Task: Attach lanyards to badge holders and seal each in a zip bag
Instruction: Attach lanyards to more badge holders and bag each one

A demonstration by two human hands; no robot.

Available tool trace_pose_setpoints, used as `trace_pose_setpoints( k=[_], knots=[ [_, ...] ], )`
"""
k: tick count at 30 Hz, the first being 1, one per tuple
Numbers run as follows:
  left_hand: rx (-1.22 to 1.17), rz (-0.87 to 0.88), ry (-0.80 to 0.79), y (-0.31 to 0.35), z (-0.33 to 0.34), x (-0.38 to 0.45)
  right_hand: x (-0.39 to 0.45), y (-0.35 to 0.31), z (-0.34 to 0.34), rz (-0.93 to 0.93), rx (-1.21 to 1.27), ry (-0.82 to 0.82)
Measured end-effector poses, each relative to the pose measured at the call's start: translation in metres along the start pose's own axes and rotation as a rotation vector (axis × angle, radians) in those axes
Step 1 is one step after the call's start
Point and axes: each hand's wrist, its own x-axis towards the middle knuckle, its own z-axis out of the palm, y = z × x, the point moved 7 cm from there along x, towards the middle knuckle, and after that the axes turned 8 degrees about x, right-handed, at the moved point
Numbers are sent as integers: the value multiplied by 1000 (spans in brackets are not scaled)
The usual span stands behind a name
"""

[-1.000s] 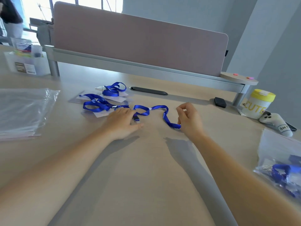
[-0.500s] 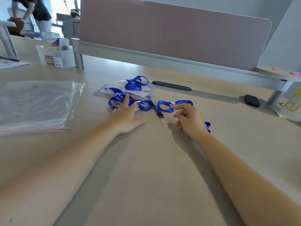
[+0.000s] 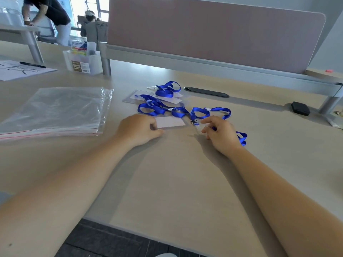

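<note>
Head view is showing a pale desk (image 3: 167, 182) carrying a stack of clear zip bags (image 3: 55, 110) toward its left edge. Blue lanyards (image 3: 163, 108) are lying tangled mid-desk over clear badge holders (image 3: 137, 95). Left hand (image 3: 137, 129) is curling and pinching the near badge holder (image 3: 169, 122) by its left end. Right hand (image 3: 220, 133) is half-closing around 1 lanyard's strap (image 3: 242, 138), beside the clip (image 3: 194, 122).
</note>
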Motion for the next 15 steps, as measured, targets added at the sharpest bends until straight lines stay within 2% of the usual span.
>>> trace_pose_setpoints(
  k=[3, 8, 15],
  knots=[
    [-23, 8, 45, 3, -3, 1, 0, 0, 0, 2, 2, 12],
    [-50, 0, -105, 7, 7, 7, -1, 2, -6, -2, 43, 60],
    [-28, -45, -133, 9, 3, 10, -3, 5, -9, 36, 56, 59]
  ],
)
